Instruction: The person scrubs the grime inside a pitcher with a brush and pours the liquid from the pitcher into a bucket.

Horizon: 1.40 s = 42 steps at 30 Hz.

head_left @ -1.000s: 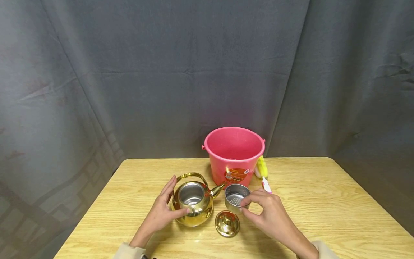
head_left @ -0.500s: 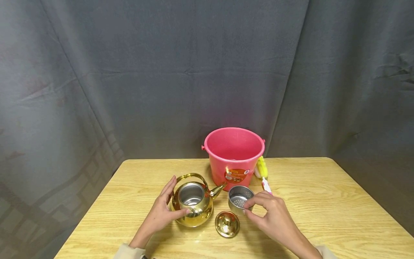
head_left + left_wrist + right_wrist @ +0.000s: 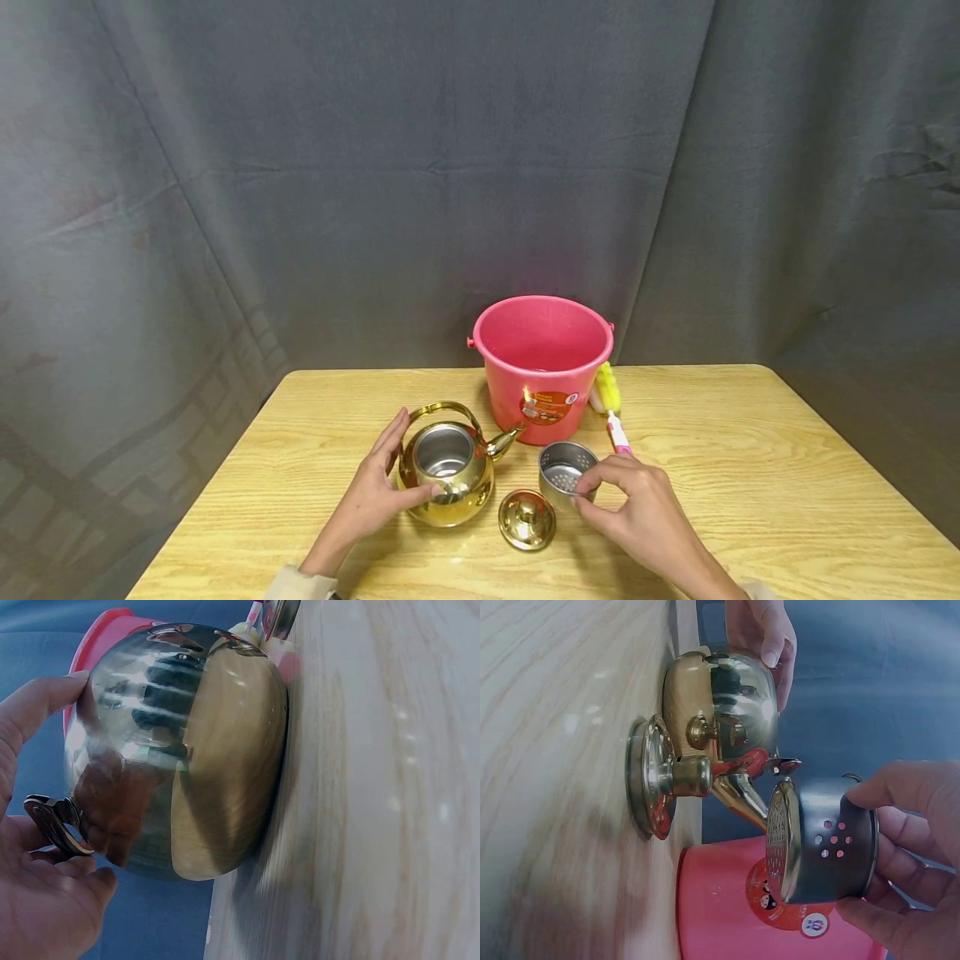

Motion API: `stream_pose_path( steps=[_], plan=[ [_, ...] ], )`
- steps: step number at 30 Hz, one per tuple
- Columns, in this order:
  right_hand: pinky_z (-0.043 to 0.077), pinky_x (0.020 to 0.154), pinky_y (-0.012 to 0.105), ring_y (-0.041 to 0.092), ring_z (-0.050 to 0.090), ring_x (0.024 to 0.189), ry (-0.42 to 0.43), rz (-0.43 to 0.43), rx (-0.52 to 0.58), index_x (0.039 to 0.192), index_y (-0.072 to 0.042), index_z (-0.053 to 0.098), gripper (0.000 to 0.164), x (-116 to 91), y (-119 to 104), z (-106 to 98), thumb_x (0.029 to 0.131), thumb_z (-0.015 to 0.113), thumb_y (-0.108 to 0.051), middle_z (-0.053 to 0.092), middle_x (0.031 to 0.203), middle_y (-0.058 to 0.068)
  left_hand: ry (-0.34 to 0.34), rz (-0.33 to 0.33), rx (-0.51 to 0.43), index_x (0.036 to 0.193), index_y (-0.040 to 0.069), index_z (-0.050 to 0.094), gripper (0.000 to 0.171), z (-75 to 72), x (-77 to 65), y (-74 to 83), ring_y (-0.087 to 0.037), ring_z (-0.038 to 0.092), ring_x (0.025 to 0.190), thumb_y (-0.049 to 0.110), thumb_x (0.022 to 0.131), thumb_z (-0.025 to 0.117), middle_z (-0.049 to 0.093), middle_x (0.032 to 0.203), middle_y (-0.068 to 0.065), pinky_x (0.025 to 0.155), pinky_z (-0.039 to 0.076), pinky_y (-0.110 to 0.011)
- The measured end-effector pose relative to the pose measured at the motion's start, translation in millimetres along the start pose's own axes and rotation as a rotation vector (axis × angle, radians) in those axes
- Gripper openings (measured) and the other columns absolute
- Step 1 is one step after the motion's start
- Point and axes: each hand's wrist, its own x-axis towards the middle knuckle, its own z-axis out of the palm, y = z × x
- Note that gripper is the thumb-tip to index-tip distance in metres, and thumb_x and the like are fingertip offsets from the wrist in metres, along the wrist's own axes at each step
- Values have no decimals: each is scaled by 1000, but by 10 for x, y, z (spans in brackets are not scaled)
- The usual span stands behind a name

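Note:
My left hand (image 3: 371,492) holds the gold teapot (image 3: 459,500) at its left side, with the thumb on the round body and the fingers by the foot of its handle. The teapot stands upright and uncovered, its steel inside visible. A steel tea strainer (image 3: 558,487) with small holes is pinched at the rim between the thumb and fingers of my right hand (image 3: 637,508). In the right wrist view the strainer (image 3: 829,844) is in the air, above the table and apart from the teapot. The gold lid (image 3: 527,521) lies knob up between teapot and strainer.
A pink bucket (image 3: 506,392) stands behind the teapot's spout, near the back of the wooden table (image 3: 750,467). To its right lies a yellow-headed brush (image 3: 609,392) with a white and pink handle. Grey curtains (image 3: 420,208) hang behind the table.
My right hand has moved the strainer a little to the right and toward me, away from the spout. The left hand, teapot and lid have stayed in place.

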Motion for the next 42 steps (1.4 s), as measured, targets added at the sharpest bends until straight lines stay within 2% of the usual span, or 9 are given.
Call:
stream_pose_path(
  steps=[8, 12, 21, 29, 36, 42],
  plan=[
    [49, 70, 17, -1, 58, 71, -4, 24, -1, 74, -33, 66, 38, -41, 22, 6, 62, 84, -3, 58, 76, -26, 7, 20, -2, 150, -3, 26, 110, 9, 0, -9, -37, 22, 140, 28, 67, 90, 17, 159, -11, 110, 23, -46],
    [51, 73, 19, -1, 57, 71, -5, 30, -8, 74, -33, 66, 38, -60, 33, 8, 61, 85, -2, 58, 76, -27, 2, 23, 0, 151, -2, 26, 108, 3, -1, -11, -37, 21, 141, 29, 68, 89, 17, 159, -11, 110, 22, -45],
    [49, 62, 21, 1, 57, 69, 9, 62, -18, 74, -34, 66, 38, -130, 73, 23, 60, 86, -3, 58, 75, -25, -5, 15, 11, 152, 0, 24, 110, -6, -3, -7, -36, 21, 141, 31, 68, 89, 16, 159, -10, 111, 23, -45],
    [47, 61, 19, 1, 56, 68, 14, 88, -30, 72, -32, 66, 36, -184, 106, 31, 59, 85, -5, 57, 75, -25, -9, 4, 11, 152, 2, 25, 111, -5, 2, 12, -33, 21, 141, 30, 67, 90, 15, 159, -7, 111, 23, -42],
    [49, 59, 23, 0, 56, 68, 16, 111, -47, 70, -35, 64, 39, -205, 120, 40, 58, 87, -6, 56, 75, -26, -4, 14, 8, 152, 2, 25, 110, -3, 5, -1, -35, 20, 141, 31, 68, 89, 15, 159, -9, 111, 22, -44],
    [50, 57, 26, 1, 55, 68, 12, 110, -39, 70, -32, 64, 39, -239, 147, 59, 56, 88, -3, 57, 74, -25, -7, 15, -1, 152, 1, 25, 108, -5, -3, 11, -36, 20, 141, 29, 69, 89, 15, 159, -11, 111, 21, -44]
  ],
)
